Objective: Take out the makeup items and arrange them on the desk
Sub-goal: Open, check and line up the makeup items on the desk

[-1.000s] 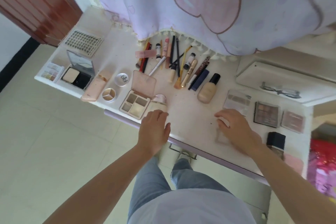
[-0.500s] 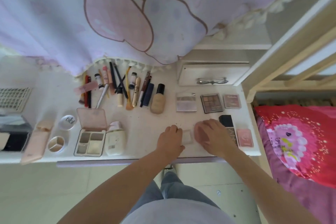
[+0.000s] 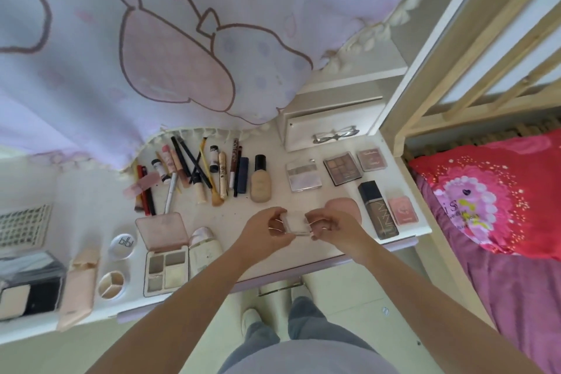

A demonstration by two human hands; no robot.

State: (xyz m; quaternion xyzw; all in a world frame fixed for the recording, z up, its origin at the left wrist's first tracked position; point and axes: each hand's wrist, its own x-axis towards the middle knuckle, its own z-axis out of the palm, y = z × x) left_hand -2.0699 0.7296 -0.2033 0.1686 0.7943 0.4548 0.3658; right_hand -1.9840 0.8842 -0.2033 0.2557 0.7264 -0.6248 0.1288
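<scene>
Holding clear case (image 3: 296,223) at frame centre, above table (image 3: 303,255) front edge; left hand (image 3: 267,229) & right hand (image 3: 332,226) both pinching its ends. Risk: slick plastic w/ fingertip-only grip, could slip, drop to floor.

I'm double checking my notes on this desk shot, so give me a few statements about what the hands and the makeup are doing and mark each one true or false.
1. Both hands hold the small clear case. True: the left hand and right hand grip its two ends.
2. The tan foundation bottle stands upright. False: it lies flat on the desk.
3. The dark bottle lies right of the hands. True.
4. The four-pan palette is closed. False: its pink lid is open.
5. Eyeglasses rest on the red bedding. False: they sit on the white box.
</scene>
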